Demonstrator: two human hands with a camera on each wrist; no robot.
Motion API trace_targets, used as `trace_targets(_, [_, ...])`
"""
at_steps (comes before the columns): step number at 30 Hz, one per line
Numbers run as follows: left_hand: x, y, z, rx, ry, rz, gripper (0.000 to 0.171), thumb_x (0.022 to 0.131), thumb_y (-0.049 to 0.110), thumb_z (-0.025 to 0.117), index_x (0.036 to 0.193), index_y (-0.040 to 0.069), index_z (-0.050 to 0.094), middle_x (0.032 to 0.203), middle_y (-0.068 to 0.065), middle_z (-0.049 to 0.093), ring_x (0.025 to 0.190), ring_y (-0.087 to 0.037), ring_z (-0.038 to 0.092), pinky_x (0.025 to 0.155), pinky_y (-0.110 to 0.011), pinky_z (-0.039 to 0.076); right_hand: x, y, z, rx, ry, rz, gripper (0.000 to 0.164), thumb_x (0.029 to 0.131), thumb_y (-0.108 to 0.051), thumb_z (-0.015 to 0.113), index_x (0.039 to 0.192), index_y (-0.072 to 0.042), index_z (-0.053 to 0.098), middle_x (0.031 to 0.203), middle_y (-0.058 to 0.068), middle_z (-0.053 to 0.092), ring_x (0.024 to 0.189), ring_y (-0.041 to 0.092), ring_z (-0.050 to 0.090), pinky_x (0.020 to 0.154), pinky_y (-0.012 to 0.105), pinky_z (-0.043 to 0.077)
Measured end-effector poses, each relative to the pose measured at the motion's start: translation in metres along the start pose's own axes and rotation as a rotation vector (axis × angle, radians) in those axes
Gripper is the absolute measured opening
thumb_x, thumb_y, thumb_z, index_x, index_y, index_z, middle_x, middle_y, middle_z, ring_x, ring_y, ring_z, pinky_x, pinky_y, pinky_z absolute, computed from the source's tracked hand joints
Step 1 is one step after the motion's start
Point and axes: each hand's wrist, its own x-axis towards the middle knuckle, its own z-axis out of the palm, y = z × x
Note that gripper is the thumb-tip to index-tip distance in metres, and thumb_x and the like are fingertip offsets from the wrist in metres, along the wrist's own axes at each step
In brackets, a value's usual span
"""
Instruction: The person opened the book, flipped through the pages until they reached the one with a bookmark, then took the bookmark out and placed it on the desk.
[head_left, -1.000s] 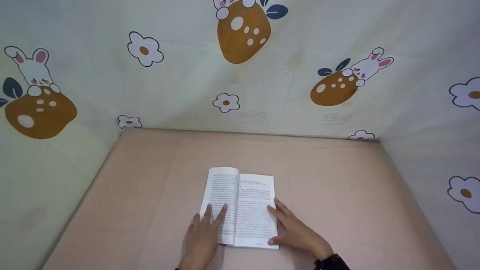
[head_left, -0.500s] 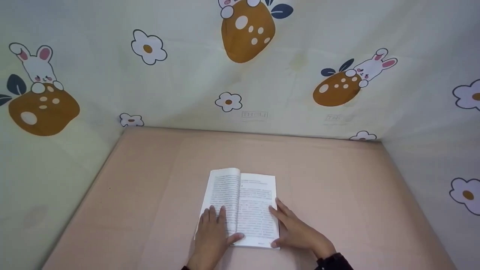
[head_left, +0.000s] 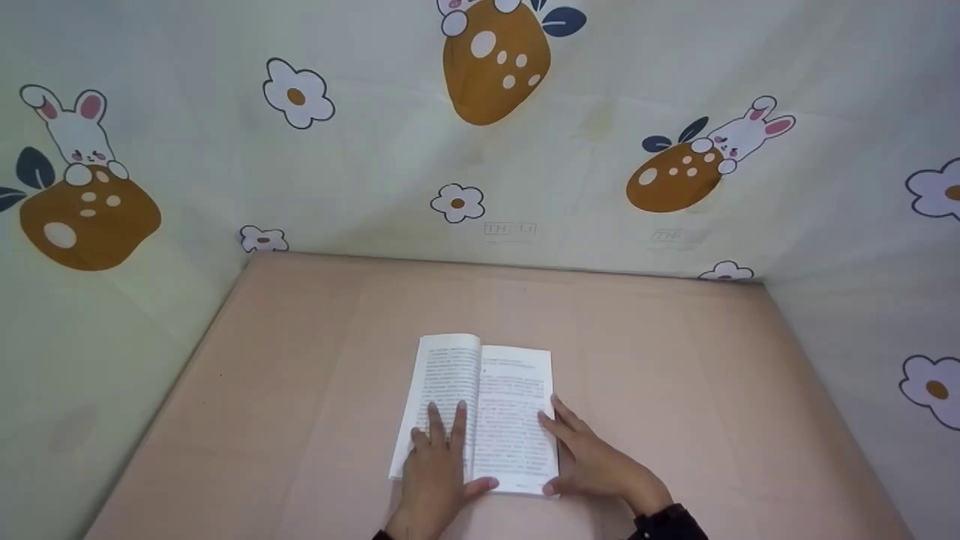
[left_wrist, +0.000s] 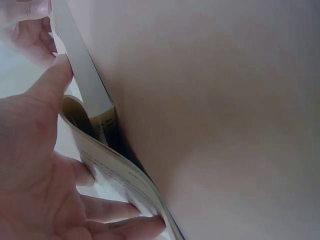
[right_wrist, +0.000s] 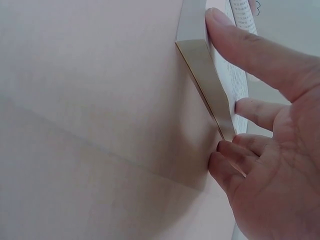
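Note:
An open paperback book (head_left: 512, 420) lies on the table, printed pages showing on both sides. In the head view my left hand (head_left: 435, 484) rests on the left page with straight, spread fingers. Its thumb touches the lower part of the right page near the spine. My right hand (head_left: 600, 465) steadies the book's right edge. The right wrist view shows that thumb (right_wrist: 245, 45) on the page and the other fingertips against the page and the side edge. From the left wrist, the left pages (left_wrist: 120, 175) curve up from the thick page block (left_wrist: 85, 65).
A pinkish-beige table surface (head_left: 300, 360) surrounds the book. Pale fabric walls (head_left: 360, 165) printed with rabbits, orange fruit and flowers stand behind and on both sides. Dark sleeve cuffs (head_left: 671, 521) show at the wrists.
My left hand has shifted right across the left page; its thumb has come onto the right page and its fingers have spread again. The right hand stays at the right edge.

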Motion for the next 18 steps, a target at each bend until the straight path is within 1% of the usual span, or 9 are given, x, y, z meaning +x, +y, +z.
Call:
trace_targets(3, [0.0014,-0.0006,0.0007,0.023,0.007,0.008,0.113,0.057,0.074,0.061,0.144,0.009,0.032,0.137,-0.037,0.035,0.106,-0.054,0.051,0.069,-0.041,0.056,0.0004,-0.0013,-0.0003,0.006,0.0,-0.001,0.103,0.064,-0.035,0.081,0.146,-0.005,0.026,0.155,0.021,-0.002,0.14,0.047,0.007,0.109,0.06,0.018])
trace_targets(9, [0.0007,-0.0007,0.0017,0.051,0.024,0.024,0.118,0.052,0.078,0.059,0.143,0.007,0.034,0.135,-0.038,0.037,0.104,-0.054,0.053,0.066,-0.039,0.056,0.0005,-0.0013,0.0003,0.036,0.003,-0.001,0.103,0.063,-0.031,0.081,0.146,-0.005,0.026,0.156,0.019,-0.002,0.14,0.045,0.005,0.11,0.06,0.016])
trace_targets(12, [0.0002,-0.0007,0.0001,0.023,0.019,0.035,0.122,0.049,0.079,0.06,0.143,0.005,0.033,0.136,-0.039,0.035,0.105,-0.055,0.051,0.066,-0.04,0.056,0.0,-0.0007,0.0004,0.037,0.009,-0.01,0.102,0.063,-0.03,0.081,0.146,-0.004,0.026,0.156,0.02,-0.002,0.14,0.046,0.005,0.11,0.06,0.016])
trace_targets(16, [0.0008,-0.0006,-0.0017,-0.013,-0.014,0.032,0.129,0.044,0.08,0.061,0.144,0.004,0.03,0.137,-0.041,0.032,0.107,-0.057,0.049,0.068,-0.041,0.056,-0.0002,0.0002,0.0009,0.038,0.023,-0.016,0.102,0.063,-0.032,0.081,0.145,-0.002,0.027,0.155,0.022,-0.001,0.14,0.047,0.006,0.11,0.06,0.016])
trace_targets(18, [0.0012,-0.0002,-0.0024,-0.013,-0.028,0.027,0.131,0.043,0.08,0.061,0.144,0.004,0.03,0.137,-0.041,0.031,0.107,-0.058,0.048,0.069,-0.041,0.056,0.0,0.0002,0.0014,0.04,0.032,-0.012,0.102,0.063,-0.032,0.081,0.145,-0.002,0.029,0.155,0.021,0.0,0.14,0.047,0.006,0.11,0.059,0.017])
